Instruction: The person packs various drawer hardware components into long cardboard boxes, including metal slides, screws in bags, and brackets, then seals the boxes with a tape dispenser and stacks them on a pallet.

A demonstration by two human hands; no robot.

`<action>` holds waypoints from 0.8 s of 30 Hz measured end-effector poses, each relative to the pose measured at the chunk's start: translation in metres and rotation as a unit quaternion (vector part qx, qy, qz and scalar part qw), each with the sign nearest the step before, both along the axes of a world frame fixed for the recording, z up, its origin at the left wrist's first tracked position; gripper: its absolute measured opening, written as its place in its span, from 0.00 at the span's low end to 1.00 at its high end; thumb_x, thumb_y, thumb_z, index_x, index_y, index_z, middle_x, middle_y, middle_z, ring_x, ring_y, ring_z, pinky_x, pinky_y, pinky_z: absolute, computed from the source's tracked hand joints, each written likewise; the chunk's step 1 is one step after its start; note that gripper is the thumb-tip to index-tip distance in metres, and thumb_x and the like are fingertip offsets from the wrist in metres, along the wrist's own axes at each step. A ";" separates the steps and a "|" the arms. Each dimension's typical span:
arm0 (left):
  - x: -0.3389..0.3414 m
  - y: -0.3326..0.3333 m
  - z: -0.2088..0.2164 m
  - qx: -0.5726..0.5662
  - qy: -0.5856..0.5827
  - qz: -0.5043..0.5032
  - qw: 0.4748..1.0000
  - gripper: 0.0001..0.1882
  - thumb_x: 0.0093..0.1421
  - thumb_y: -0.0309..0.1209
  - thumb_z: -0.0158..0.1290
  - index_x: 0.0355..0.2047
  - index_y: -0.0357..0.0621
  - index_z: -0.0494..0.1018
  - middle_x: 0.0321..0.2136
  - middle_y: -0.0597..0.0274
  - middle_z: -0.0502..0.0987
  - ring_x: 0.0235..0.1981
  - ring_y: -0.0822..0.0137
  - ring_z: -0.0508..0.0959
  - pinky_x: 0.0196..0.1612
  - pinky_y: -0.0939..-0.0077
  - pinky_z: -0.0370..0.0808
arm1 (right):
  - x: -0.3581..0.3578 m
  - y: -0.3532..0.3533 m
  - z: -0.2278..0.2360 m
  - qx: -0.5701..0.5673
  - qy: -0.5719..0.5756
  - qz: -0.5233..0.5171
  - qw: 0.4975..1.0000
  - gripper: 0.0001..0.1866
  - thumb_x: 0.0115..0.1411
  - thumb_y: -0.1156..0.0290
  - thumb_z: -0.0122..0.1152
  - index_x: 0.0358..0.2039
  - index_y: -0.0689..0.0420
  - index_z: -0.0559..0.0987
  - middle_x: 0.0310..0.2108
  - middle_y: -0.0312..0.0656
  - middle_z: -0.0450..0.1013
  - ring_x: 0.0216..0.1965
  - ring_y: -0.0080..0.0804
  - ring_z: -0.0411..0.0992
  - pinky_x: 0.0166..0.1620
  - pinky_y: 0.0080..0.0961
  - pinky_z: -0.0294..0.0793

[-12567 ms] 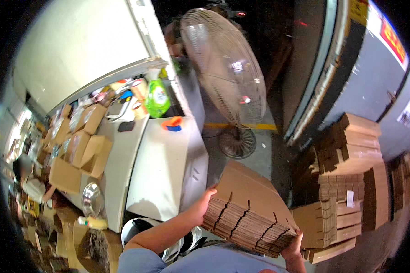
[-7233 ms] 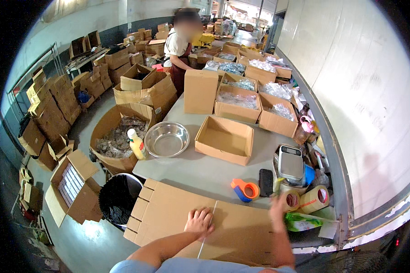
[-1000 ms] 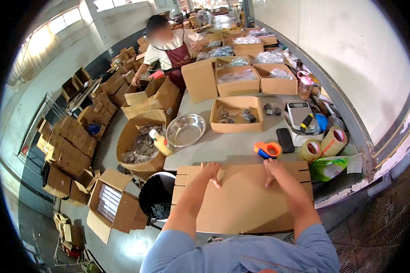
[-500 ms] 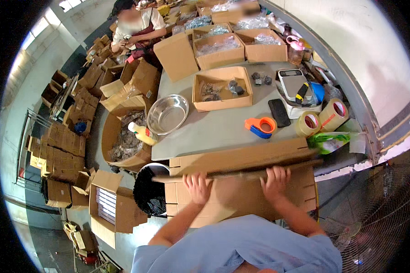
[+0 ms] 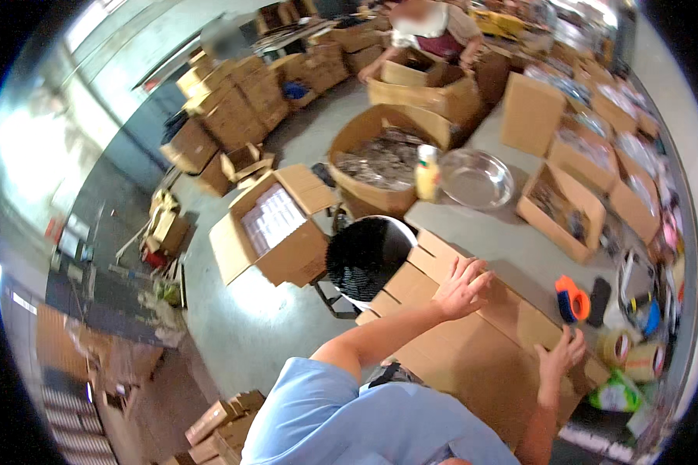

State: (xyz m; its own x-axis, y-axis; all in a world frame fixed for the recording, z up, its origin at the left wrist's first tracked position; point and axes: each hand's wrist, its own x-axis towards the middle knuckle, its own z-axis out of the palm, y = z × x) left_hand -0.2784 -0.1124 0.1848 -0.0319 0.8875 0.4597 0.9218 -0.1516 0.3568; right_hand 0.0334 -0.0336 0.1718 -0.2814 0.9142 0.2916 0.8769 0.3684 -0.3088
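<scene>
A flattened cardboard box (image 5: pixel 473 368) lies in front of me over the near end of the grey table (image 5: pixel 512 263), its slotted flaps toward the left. My left hand (image 5: pixel 464 290) is over the far flap, fingers stretched and slightly bent, holding nothing that I can see. Farther right, my right hand (image 5: pixel 563 353) rests at the cardboard's far edge with thumb and fingers apart. Just beyond it are an orange and blue tape dispenser (image 5: pixel 572 299) and a black phone (image 5: pixel 599 301).
A white bucket with dark contents (image 5: pixel 371 256) stands left of the cardboard. Beside it is an open carton of white packs (image 5: pixel 274 218). A yellow bottle (image 5: pixel 426 174), a steel bowl (image 5: pixel 477 180) and a shallow box (image 5: pixel 562 209) stand beyond. Another person (image 5: pixel 434 31) bends over cartons.
My view has swung left, so the table sits farther right. The raised cardboard fold that both hands gripped has gone down, and my fingers have loosened from it.
</scene>
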 end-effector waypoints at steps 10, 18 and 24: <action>-0.338 -0.193 -0.014 -0.161 0.000 0.618 0.770 0.24 0.56 0.44 0.48 0.46 0.38 0.72 0.50 0.41 0.69 0.53 0.47 0.67 0.57 0.60 0.62 | -0.063 -0.078 -0.023 0.023 -0.034 -0.006 0.999 0.37 0.45 0.68 0.67 0.56 0.55 0.62 0.58 0.50 0.51 0.59 0.53 0.49 0.58 0.49 0.51; -0.496 -0.218 -0.098 -0.114 -0.368 0.691 0.612 0.18 0.51 0.37 0.50 0.31 0.29 0.75 0.30 0.45 0.79 0.31 0.50 0.79 0.35 0.63 0.74 | -0.130 -0.122 -0.046 -0.022 -0.044 0.006 0.999 0.30 0.47 0.68 0.63 0.51 0.60 0.66 0.55 0.54 0.53 0.55 0.56 0.54 0.56 0.50 0.54; -0.485 -0.200 -0.104 0.056 -0.532 0.610 0.585 0.15 0.50 0.31 0.58 0.30 0.28 0.71 0.23 0.51 0.76 0.22 0.62 0.75 0.25 0.66 0.72 | -0.266 -0.106 -0.003 -0.034 0.076 0.242 0.967 0.22 0.47 0.74 0.62 0.44 0.63 0.69 0.49 0.53 0.61 0.52 0.51 0.60 0.53 0.43 0.61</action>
